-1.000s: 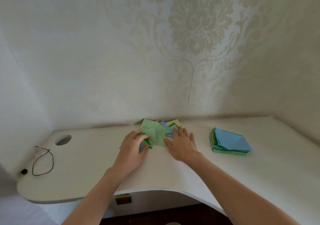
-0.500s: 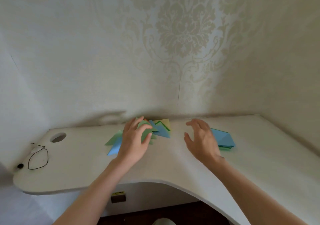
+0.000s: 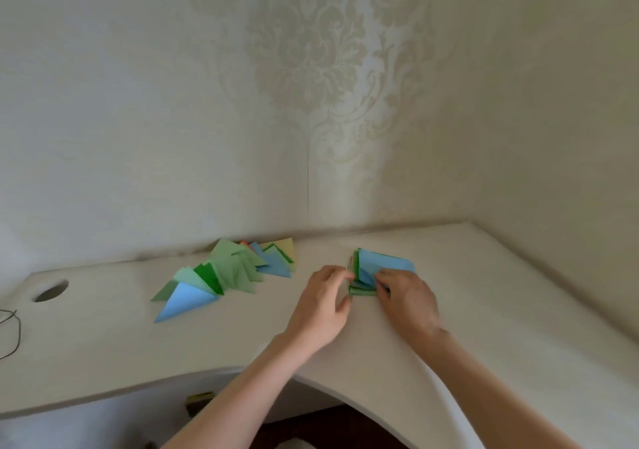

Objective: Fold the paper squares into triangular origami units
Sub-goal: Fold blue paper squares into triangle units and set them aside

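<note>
Both hands are working at the stack of paper squares [image 3: 380,270] lying on the white desk [image 3: 518,310]. The right hand [image 3: 406,301] is curling its fingers onto the stack's near right corner, lifting the top blue sheets; the left hand [image 3: 325,307] is touching the stack's left edge with bent fingertips, thumb apart. The folded triangular units [image 3: 228,272] are lying well apart, leftward near the wall.
</note>
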A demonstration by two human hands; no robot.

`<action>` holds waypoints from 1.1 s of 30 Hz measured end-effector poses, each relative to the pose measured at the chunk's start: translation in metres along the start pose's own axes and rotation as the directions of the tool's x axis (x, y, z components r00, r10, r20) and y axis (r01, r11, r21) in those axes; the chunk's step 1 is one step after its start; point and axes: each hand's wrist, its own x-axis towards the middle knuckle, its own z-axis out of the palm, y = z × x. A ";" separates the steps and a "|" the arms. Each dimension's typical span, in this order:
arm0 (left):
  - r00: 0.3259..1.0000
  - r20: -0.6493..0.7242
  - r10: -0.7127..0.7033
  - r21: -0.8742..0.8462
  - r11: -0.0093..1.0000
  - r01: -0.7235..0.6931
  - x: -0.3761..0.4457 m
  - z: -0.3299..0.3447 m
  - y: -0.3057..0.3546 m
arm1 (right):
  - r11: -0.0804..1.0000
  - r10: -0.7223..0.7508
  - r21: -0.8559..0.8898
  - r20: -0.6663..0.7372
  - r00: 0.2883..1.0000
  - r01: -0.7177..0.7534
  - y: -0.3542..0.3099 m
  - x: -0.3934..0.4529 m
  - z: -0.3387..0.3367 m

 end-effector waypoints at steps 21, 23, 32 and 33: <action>0.990 -0.029 0.141 -0.087 0.986 -0.143 -0.022 0.012 0.036 | 0.969 -0.216 0.065 -0.243 0.945 0.239 0.037 -0.067 -0.033; 0.987 0.073 0.140 -0.103 0.986 -0.132 -0.028 0.016 0.038 | 0.968 -0.225 0.068 -0.191 0.956 0.241 0.035 -0.076 -0.026; 0.995 0.092 0.025 -0.069 0.997 -0.018 -0.022 0.028 0.043 | 0.926 0.040 0.378 -0.037 0.998 -0.023 0.032 -0.076 -0.015; 0.996 0.094 -0.007 -0.083 0.996 0.015 -0.020 0.029 0.044 | 0.914 0.075 0.402 -0.030 0.997 -0.056 0.031 -0.075 -0.016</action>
